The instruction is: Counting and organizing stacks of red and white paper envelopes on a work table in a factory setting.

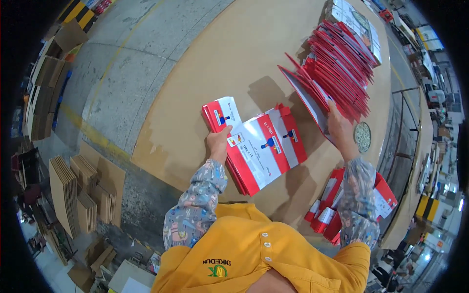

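In front of me, a small stack of flat red-and-white printed cartons (259,151) lies tilted on the brown table. My left hand (218,145) grips its left edge, thumb on top and fingers curled underneath. To the right, my right hand (341,128) is closed on the near edge of a flat carton (307,95), whose pale inner face shows. That carton leans away from the leaning row of red cartons (339,66) behind it. The fingertips of my right hand are partly hidden behind it.
Folded red-and-white boxes (328,205) lie beside my right forearm. A round dish of small pale pieces (362,136) sits near the table's right side. A white bundle (359,24) stands at the far right. Brown cardboard sheets (66,195) stand on the floor at left.
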Available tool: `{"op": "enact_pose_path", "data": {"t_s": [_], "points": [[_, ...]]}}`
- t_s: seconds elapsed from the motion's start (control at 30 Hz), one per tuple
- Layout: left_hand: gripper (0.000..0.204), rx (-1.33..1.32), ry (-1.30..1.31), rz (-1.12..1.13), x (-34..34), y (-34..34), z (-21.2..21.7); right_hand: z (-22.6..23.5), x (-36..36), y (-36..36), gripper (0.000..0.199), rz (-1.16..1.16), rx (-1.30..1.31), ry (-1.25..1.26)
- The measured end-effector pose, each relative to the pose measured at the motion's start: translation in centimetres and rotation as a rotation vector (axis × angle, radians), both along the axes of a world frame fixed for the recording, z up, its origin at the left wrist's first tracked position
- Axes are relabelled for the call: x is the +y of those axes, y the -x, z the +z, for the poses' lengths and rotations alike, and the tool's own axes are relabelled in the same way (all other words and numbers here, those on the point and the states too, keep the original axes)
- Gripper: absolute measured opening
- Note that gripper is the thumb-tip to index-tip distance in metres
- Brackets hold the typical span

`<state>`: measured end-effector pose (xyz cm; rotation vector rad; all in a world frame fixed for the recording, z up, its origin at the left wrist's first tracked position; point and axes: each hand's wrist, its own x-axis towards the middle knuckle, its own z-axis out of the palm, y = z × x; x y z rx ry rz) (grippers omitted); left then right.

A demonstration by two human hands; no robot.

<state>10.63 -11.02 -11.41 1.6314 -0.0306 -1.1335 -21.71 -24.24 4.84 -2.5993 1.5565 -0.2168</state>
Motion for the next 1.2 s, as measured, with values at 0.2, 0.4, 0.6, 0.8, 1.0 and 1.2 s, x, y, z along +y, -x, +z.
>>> {"op": "enact_pose_path", "data": {"t_s": [0.2,0.4,0.6,0.8,1.0,1.2], "points": [[0.030,0.002,-0.064,-0.015,0.2,-0.2,-0.5,4.0,9.3,-3.1,0.052,-0.118,-0.090,0.165],[0.029,0.009,-0.020,-0.048,-0.2,0.4,-0.7,0.0,18.5,-7.7,0.061,-0.162,-0.102,0.120],[0.042,-0.282,-0.338,-0.161,0.2,-1.3,-2.1,-7.0,20.4,-15.2,0.065,-0.200,-0.092,-0.076],[0.039,-0.324,-0.220,-0.102,0.1,0.1,0.0,-10.6,19.9,-18.2,0.066,-0.162,-0.044,-0.055],[0.055,-0.302,-0.199,-0.123,0.1,0.3,-0.1,-10.9,19.1,-19.5,0.064,-0.128,-0.027,-0.134],[0.064,0.284,0.229,0.160,0.8,-0.3,-1.0,-11.5,19.8,-19.7,0.068,-0.073,-0.013,-0.128]]}}
